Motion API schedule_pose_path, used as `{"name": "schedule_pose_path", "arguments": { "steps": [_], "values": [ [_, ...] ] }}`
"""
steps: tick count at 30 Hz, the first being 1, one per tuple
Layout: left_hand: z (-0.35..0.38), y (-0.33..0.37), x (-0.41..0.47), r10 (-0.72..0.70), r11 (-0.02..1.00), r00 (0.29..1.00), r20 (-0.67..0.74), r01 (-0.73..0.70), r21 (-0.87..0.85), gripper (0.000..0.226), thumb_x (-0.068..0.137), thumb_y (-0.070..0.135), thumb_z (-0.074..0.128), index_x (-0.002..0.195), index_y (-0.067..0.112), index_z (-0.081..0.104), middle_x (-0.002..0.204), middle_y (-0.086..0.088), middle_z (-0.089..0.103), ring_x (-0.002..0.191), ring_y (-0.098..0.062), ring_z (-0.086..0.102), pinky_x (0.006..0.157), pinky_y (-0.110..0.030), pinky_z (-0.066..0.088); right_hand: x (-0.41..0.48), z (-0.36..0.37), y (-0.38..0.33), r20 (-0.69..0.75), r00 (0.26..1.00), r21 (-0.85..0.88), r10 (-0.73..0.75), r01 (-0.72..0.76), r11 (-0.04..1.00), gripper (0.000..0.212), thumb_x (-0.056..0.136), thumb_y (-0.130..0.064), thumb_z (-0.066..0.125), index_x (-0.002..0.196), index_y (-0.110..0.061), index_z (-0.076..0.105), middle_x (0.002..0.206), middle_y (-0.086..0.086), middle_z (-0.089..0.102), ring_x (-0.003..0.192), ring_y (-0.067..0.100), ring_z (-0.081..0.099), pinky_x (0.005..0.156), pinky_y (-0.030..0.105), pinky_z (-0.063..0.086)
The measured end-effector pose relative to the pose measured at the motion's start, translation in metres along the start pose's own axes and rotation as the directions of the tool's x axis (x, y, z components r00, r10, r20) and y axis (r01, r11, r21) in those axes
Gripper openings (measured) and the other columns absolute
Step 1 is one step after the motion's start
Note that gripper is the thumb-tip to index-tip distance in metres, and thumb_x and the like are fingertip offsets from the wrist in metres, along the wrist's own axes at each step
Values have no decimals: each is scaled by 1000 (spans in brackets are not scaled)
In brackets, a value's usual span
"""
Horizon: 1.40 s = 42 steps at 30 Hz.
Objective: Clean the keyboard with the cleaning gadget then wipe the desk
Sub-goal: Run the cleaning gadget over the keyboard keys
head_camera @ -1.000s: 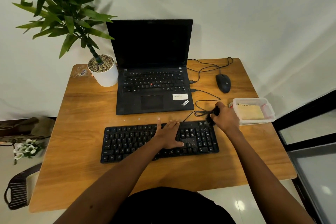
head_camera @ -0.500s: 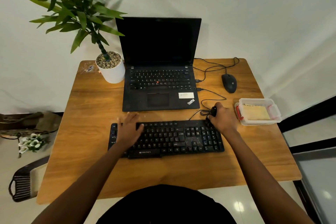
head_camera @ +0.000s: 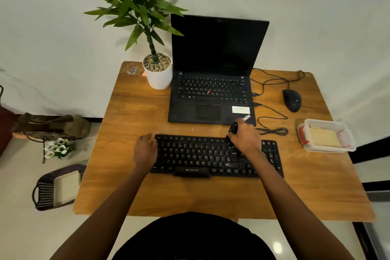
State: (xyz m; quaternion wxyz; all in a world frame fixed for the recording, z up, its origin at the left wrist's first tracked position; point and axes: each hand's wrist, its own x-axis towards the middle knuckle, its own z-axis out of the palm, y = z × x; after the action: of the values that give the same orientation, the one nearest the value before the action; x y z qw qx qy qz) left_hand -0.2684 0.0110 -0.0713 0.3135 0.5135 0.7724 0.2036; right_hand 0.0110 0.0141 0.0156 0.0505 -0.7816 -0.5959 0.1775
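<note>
Wooden desk (head_camera: 190, 196) is not yet wiped, and cleaning of the keyboard (head_camera: 215, 157) seems only begun. It lies mid-desk, black, with pale specks on its right keys. The right hand (head_camera: 245, 139) grips the dark cleaning gadget (head_camera: 233, 127) at its upper edge; the left hand (head_camera: 145, 150) rests on its left end, grasp unclear.
</note>
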Motion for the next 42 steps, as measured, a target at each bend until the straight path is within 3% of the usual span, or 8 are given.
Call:
{"name": "schedule_pose_path", "arguments": {
  "steps": [5, 11, 15, 21, 25, 32, 38, 42],
  "values": [
    [-11, -26, -1, -62, 997, 992, 109, 68, -48, 29, 97, 16, 48, 118, 1, 62, 115, -16, 65, 105, -31, 60, 83, -35, 46, -5, 14, -31, -25, 1000, 56, -7, 8, 998, 40, 86, -26, 63, 119, -6, 50, 101, 18, 67, 96, 36, 63, 73, 40, 53],
    [-13, -50, 5, -155, 950, 958, 240, 211, -231, 26, 94, 16, 56, 116, 5, 65, 105, -15, 69, 94, -31, 65, 83, -49, 55, -8, 30, -63, -34, 998, 57, -49, 51, 997, 38, 86, -26, 62, 117, -7, 51, 99, 17, 68, 92, 34, 65, 67, 36, 52],
    [-14, -54, 8, -151, 931, 950, 273, 229, -284, 26, 92, 13, 58, 115, 5, 65, 104, -15, 69, 88, -28, 65, 80, -42, 56, -8, 37, -80, -26, 997, 60, -72, 74, 995, 38, 86, -25, 62, 117, -7, 51, 98, 17, 68, 90, 34, 65, 69, 39, 55],
    [-13, -55, 12, -160, 912, 937, 312, 261, -316, 26, 92, 10, 57, 117, 5, 63, 105, -14, 67, 83, -19, 59, 61, -22, 48, -11, 51, -115, 15, 991, 101, -130, 128, 987, 39, 87, -26, 61, 120, -10, 49, 100, 13, 66, 91, 31, 65, 70, 36, 54],
    [-13, -56, 14, -161, 903, 932, 324, 271, -332, 25, 92, 13, 58, 116, 6, 63, 109, -11, 67, 84, -20, 60, 66, -26, 47, -13, 64, -150, 33, 975, 81, -218, 215, 973, 40, 88, -27, 59, 123, -11, 47, 100, 10, 66, 88, 28, 65, 67, 35, 54],
    [-10, -57, 12, -185, 887, 925, 331, 302, -349, 20, 92, 10, 58, 111, 5, 63, 75, 0, 58, 59, -10, 48, 51, -21, 37, -18, 79, -198, 71, 941, 81, -331, 326, 942, 33, 87, -20, 57, 117, -6, 48, 98, 12, 64, 88, 29, 64, 60, 31, 45],
    [-14, -60, 12, -157, 909, 932, 325, 265, -321, 22, 91, 15, 59, 112, 8, 62, 85, -5, 60, 62, -10, 50, 52, -23, 38, -12, 80, -212, 132, 948, 267, -291, 248, 931, 34, 84, -24, 65, 112, -10, 52, 108, 12, 63, 99, 29, 61, 72, 35, 49],
    [-15, -62, 13, -150, 915, 933, 328, 257, -311, 23, 91, 17, 60, 112, 8, 63, 90, -7, 61, 62, -11, 50, 52, -23, 38, -8, 75, -206, 177, 903, 219, -393, 353, 910, 41, 84, -22, 64, 122, -17, 50, 115, 11, 62, 104, 29, 59, 78, 38, 50]
  ]
}}
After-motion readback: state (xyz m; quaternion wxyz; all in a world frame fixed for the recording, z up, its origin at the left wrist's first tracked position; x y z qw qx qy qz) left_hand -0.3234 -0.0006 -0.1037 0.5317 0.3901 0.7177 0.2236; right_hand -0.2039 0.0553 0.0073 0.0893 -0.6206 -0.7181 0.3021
